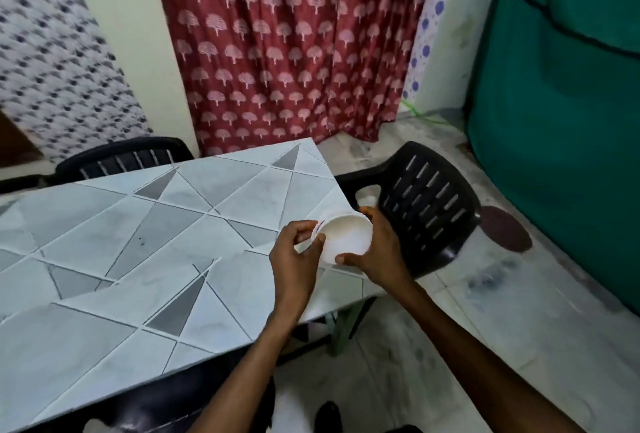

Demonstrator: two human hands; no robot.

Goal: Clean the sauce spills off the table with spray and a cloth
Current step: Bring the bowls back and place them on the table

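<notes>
A white round container (346,235), tipped so its pale flat end faces me, is held over the right part of the table (138,259). My right hand (377,249) grips it from the right, thumb and fingers around its rim. On the container's left side, my left hand (294,252) has its fingers curled against the wall. A small red and blue mark shows on the container next to my left fingers. The table top has a grey and white triangle pattern with a few tiny dark specks near its middle. I see no cloth and no spray bottle.
A black plastic chair (426,204) stands at the table's right end, another black chair (128,155) at the far side. A red patterned curtain (287,45) hangs behind. A green covering (561,86) fills the right. The floor (485,328) is pale and stained.
</notes>
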